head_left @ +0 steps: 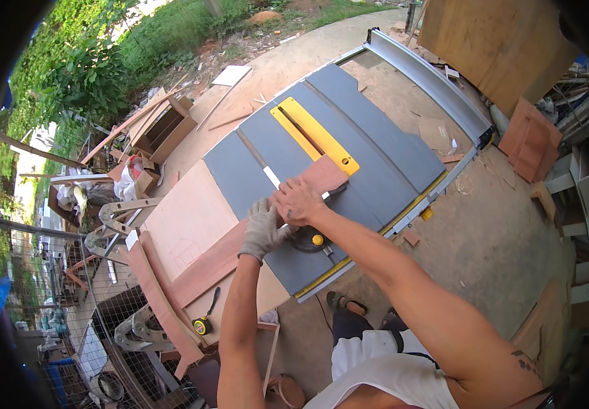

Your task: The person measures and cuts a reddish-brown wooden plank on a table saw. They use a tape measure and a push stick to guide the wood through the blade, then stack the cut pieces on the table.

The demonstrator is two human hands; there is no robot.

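A long reddish wooden board (327, 174) lies diagonally across the grey table saw (390, 184), its upper end over the yellow insert plate (339, 157). My left hand (260, 228), in a grey knitted glove, rests on the board with fingers extended. Just right of it, my bare right hand (296, 203) grips the board with bent fingers at a white miter gauge bar (272, 176). The gauge's black head with a yellow knob (318, 240) sits below my wrist.
A plywood side table (185, 198) carries wood strips and a tape measure (202, 326). A rail (431, 82) borders the saw. Wire mesh (69, 300) stands at left, wooden boxes (161, 136) behind, panels (526, 136) and drawers at right. My sandalled feet show below.
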